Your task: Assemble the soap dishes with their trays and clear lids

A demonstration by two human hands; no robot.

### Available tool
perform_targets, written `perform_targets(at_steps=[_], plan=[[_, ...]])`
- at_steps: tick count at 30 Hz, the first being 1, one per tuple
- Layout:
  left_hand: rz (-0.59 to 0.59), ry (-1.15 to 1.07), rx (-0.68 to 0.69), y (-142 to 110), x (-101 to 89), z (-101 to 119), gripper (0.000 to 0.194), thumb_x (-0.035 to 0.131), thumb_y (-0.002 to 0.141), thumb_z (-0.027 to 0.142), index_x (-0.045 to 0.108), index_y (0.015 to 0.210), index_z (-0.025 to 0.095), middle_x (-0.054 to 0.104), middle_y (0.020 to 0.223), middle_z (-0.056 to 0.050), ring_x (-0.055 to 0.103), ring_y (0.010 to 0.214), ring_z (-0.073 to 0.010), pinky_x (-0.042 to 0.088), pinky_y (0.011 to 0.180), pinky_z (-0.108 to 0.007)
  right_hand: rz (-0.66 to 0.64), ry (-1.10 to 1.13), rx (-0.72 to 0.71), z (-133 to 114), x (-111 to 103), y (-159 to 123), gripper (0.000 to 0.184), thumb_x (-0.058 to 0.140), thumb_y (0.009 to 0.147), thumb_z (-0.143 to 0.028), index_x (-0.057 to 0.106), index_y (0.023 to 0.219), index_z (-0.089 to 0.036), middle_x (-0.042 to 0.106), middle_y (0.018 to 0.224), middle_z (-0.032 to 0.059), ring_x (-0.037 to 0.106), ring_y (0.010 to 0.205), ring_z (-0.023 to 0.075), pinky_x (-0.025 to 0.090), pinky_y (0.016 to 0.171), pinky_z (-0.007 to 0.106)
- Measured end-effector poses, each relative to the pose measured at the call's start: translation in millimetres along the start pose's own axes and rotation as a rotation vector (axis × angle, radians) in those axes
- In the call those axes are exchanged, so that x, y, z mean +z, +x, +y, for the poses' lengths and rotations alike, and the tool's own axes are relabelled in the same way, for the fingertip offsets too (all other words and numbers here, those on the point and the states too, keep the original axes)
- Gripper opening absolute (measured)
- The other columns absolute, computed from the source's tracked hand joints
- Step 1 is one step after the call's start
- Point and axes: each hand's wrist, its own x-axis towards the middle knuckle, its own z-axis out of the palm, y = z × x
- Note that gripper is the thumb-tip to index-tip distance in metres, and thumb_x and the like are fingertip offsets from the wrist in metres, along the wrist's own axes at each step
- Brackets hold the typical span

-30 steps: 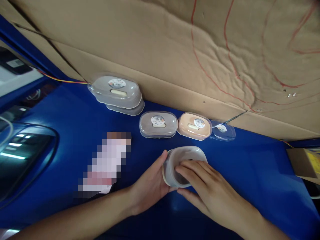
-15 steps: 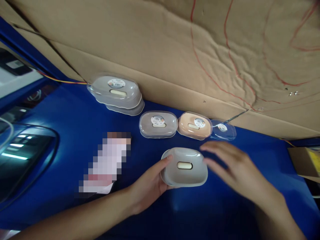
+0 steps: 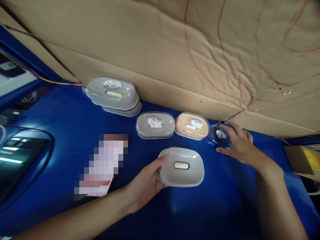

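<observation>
My left hand (image 3: pixel 150 181) grips the left end of a grey soap dish (image 3: pixel 186 176), thumb over its rim. The dish is uncovered and tilted towards me, with a cream oblong piece in the middle of its floor. Farther back on the right, my right hand (image 3: pixel 237 141) holds a clear plastic lid (image 3: pixel 213 136) by its right end, thumb on the near edge and fingers on the far edge. A round label sticks to that lid. Left of it lies a peach soap dish (image 3: pixel 185 131) under a clear lid, then a lidded grey soap dish (image 3: pixel 145 130).
Stacked lidded grey dishes (image 3: pixel 100 95) stand at the back left against a cardboard wall (image 3: pixel 150 60). A blurred-out phone-like object (image 3: pixel 102 166) lies left on the blue table (image 3: pixel 200 213). A black cable (image 3: pixel 51 156) curves at far left; a cardboard box (image 3: pixel 297 160) sits at far right.
My right hand has come out of the grey dish, moved right and back, and taken hold of the clear lid, which has shifted slightly towards me. My left hand still holds the dish.
</observation>
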Motion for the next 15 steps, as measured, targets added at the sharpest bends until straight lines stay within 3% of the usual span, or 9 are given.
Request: perform_targets(at_steps=[2,5,9,15], plan=[[-0.003,0.005,-0.007,0,-0.1,0,0.049,0.069,0.096,0.053,0.073,0.135,0.024,0.077,0.135,-0.006,0.064,0.129,-0.0287,0.049,0.106,-0.038,-0.031,0.043,-0.029,-1,-3,2,0.073,0.075,0.090,-0.047,0.046,0.153,-0.023,0.044,0.163,0.0226,0.048,0.148,0.0491,0.043,0.115,0.073],[0.001,0.008,-0.005,-1,-0.3,-1,0.047,0.068,0.097,0.052,0.073,0.134,0.023,0.079,0.131,-0.007,0.065,0.129,-0.0291,0.049,0.106,-0.038,-0.097,0.181,-0.101,-1,-14,-1,0.066,0.073,0.093,-0.042,0.046,0.151,-0.026,0.059,0.152,0.0161,0.062,0.138,0.0382,0.054,0.111,0.055],[0.001,0.017,0.002,-1,-1.0,-1,0.048,0.066,0.099,0.053,0.073,0.135,0.023,0.078,0.133,-0.008,0.064,0.130,-0.0300,0.049,0.106,-0.039,-0.171,0.286,-0.142,-7,-37,-24,0.059,0.070,0.099,-0.044,0.048,0.151,-0.029,0.064,0.148,0.0153,0.069,0.129,0.0353,0.061,0.103,0.041],[-0.071,0.064,-0.002,3,-1.6,-3,0.053,0.061,0.102,0.057,0.069,0.141,0.023,0.074,0.141,-0.010,0.061,0.136,-0.0322,0.048,0.109,-0.043,-0.182,0.317,-0.311,-64,-59,-58,0.087,0.076,0.092,-0.055,0.031,0.164,-0.037,0.045,0.167,0.0109,0.052,0.150,0.0369,0.054,0.115,0.058]])
